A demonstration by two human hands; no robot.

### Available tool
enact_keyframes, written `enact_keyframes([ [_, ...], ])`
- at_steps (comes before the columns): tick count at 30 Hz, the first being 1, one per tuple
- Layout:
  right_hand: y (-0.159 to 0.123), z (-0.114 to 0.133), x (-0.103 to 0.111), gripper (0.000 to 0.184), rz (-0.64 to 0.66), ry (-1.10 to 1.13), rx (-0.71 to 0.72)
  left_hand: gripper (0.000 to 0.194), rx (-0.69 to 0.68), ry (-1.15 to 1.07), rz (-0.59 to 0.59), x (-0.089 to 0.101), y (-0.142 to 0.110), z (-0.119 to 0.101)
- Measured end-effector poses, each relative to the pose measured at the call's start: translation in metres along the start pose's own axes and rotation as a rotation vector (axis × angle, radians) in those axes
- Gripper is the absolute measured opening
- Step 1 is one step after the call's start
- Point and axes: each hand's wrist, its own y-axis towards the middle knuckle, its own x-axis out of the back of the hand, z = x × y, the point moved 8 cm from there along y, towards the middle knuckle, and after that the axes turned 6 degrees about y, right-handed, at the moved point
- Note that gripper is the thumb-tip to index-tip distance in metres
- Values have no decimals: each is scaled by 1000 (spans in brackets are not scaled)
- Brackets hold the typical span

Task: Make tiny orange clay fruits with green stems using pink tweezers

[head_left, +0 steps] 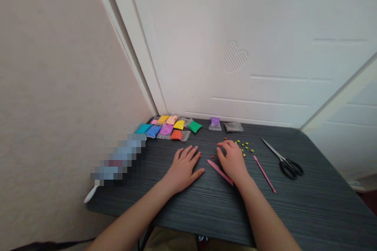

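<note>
My left hand (185,168) rests palm down on the dark table with its fingers spread. A small red bit of clay (200,156) shows at its fingertips. My right hand (233,160) is lowered over the table, fingers loosely bent, thumb and forefinger apart, and nothing is seen in it. Another red bit (212,156) lies between my hands, and a third red bit (225,138) sits just beyond the right one. Partly under my right wrist lies a pink plastic clay knife (219,171). Several small yellow-green pieces (246,148) are scattered right of that hand.
A thin pink modelling tool (265,174) and black-handled scissors (287,164) lie at right. Bags of coloured clay, including green (195,126), purple (215,122) and grey (233,126), line the back. A blurred-out object (120,160) stands at the left edge, beside the wall.
</note>
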Motion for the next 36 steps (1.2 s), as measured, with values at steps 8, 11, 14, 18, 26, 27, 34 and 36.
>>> enact_keyframes([
  [8, 0, 1, -5, 22, 22, 16, -16, 55, 11, 4, 29, -3, -9, -1],
  [11, 0, 0, -4, 22, 19, 5, -19, 54, 29, -3, 7, -6, 3, -1],
  [14, 1, 0, -2, 21, 13, -2, -18, 53, 41, 1, 2, -8, 9, 4],
  [18, 1, 0, -3, 21, 19, 2, -23, 53, 52, 12, 5, -5, 2, 11],
  [26, 1, -4, -8, 22, 53, 2, -27, 51, 46, -1, 4, 3, -2, 3],
  [27, 1, -4, -8, 22, 53, -1, -27, 51, 44, -3, 5, 3, -2, 2],
  [34, 0, -4, -8, 22, 48, -5, -30, 52, 31, -5, -17, 6, -3, -3],
  [36, 0, -4, -8, 22, 50, -6, -30, 51, 28, -14, -16, 4, -4, -3],
])
